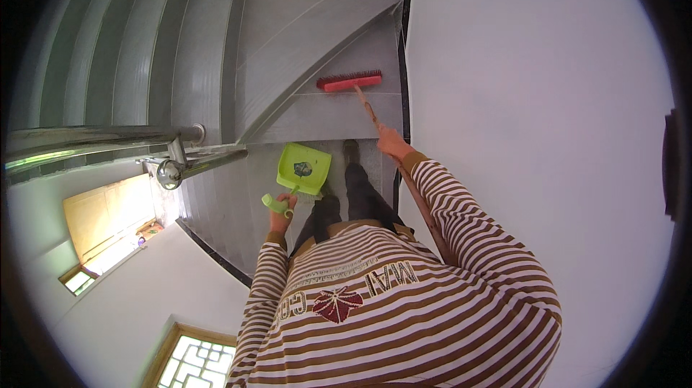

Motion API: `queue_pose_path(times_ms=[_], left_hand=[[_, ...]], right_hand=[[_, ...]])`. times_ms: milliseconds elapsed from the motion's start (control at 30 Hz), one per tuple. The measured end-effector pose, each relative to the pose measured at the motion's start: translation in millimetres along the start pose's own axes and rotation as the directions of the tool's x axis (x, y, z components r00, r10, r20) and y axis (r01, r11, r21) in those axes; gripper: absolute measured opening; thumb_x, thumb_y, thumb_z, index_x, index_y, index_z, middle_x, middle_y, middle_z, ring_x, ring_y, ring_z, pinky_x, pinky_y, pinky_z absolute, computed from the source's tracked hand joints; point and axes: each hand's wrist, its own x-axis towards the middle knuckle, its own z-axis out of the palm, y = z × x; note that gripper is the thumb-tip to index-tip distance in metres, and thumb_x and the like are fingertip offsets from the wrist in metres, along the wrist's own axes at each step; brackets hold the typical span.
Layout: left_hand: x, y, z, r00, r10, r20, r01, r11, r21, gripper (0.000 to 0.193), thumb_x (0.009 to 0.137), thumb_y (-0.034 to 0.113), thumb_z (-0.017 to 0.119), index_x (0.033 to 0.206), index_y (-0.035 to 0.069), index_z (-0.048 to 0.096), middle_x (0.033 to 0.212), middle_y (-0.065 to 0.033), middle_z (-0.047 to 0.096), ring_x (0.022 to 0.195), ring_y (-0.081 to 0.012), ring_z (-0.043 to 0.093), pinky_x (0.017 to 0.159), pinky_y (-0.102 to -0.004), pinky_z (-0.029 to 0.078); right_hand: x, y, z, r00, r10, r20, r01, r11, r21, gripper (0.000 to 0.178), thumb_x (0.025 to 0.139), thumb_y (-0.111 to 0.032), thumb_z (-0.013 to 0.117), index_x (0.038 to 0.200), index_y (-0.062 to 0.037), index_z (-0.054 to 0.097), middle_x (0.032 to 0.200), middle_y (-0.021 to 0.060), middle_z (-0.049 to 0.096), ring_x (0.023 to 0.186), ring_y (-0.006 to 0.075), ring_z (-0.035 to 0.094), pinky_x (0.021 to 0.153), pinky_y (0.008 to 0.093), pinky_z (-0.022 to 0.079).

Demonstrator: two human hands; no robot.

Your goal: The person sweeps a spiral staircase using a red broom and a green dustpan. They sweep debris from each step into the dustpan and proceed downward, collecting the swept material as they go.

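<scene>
My right hand is closed around the wooden handle of a broom. Its red head, with dark red bristles, lies on a grey stair tread ahead of me, and the rest of the handle runs back under my right arm. In my left hand is the upright green handle of a dustpan, gripped near its top. The bright green pan sits low beside my feet, left of the broom, with a dark patch on its inside. Whether that patch is dirt or a label I cannot tell.
Grey stone steps turn and run down to the left. A metal handrail with a round ball post stands at left. A white wall with dark skirting borders the right. Two windows show at lower left.
</scene>
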Motion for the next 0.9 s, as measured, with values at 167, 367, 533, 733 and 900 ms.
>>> queue_pose_path(times_ms=[167, 367, 533, 733, 900], left_hand=[[-3.2, -11.6, 14.8, 0.998, 0.009, -0.055, -0.016, 0.992, -0.122, 0.02, 0.092, 0.023, 0.072, 0.092, 0.005, 0.066, 0.08, -0.0093, 0.068, 0.074, -0.0224, 0.065, 0.069, -0.0362, 0.051], [9.5, -10.7, 17.5, 0.997, 0.066, -0.051, -0.066, 0.998, -0.008, 0.02, 0.092, 0.023, 0.071, 0.092, 0.004, 0.066, 0.078, -0.0085, 0.066, 0.072, -0.021, 0.063, 0.069, -0.0356, 0.051], [17.2, -12.8, 15.4, 1.0, 0.014, -0.019, -0.015, 1.0, -0.02, 0.021, 0.093, 0.025, 0.071, 0.093, 0.005, 0.065, 0.078, -0.0074, 0.065, 0.072, -0.0182, 0.061, 0.069, -0.0338, 0.05], [19.5, -24.4, 20.7, 1.0, -0.021, 0.02, 0.021, 1.0, -0.021, 0.023, 0.094, 0.028, 0.07, 0.094, 0.006, 0.065, 0.078, -0.0056, 0.065, 0.073, -0.0168, 0.059, 0.068, -0.0333, 0.049], [23.7, -34.3, 22.0, 0.997, -0.055, 0.048, 0.06, 0.992, -0.108, 0.025, 0.093, 0.029, 0.071, 0.095, 0.005, 0.065, 0.078, -0.0067, 0.064, 0.073, -0.0177, 0.06, 0.068, -0.0341, 0.049]], right_hand=[[-59.9, 10.4, 63.4, 0.974, -0.19, 0.12, 0.196, 0.98, -0.037, 0.035, 0.084, -0.006, 0.055, 0.117, 0.0046, 0.053, 0.107, 0.0294, 0.064, 0.097, 0.0479, 0.063, 0.082, 0.0541, 0.051], [-148.1, 3.6, 82.4, 0.814, -0.329, 0.479, 0.31, 0.943, 0.121, 0.057, 0.092, -0.018, 0.056, 0.144, -0.0043, 0.039, 0.108, 0.0296, 0.064, 0.099, 0.048, 0.062, 0.083, 0.0522, 0.051], [-177.1, -5.5, 24.3, 0.889, -0.284, 0.358, 0.236, 0.956, 0.174, 0.057, 0.094, -0.024, 0.056, 0.145, -0.0087, 0.037, 0.108, 0.027, 0.065, 0.099, 0.0476, 0.061, 0.085, 0.0528, 0.05], [-153.7, 35.8, -1.0, 0.981, -0.005, 0.192, -0.03, 0.984, 0.177, 0.053, 0.093, -0.016, 0.052, 0.144, -0.0104, 0.039, 0.094, 0.0267, 0.066, 0.057, 0.0341, 0.065, 0.048, 0.0446, 0.053], [-140.3, 60.5, 22.5, 0.974, 0.102, 0.205, -0.16, 0.942, 0.294, 0.049, 0.093, -0.014, 0.051, 0.14, -0.0106, 0.043, 0.089, 0.0254, 0.065, 0.054, 0.032, 0.065, 0.042, 0.0422, 0.051]])
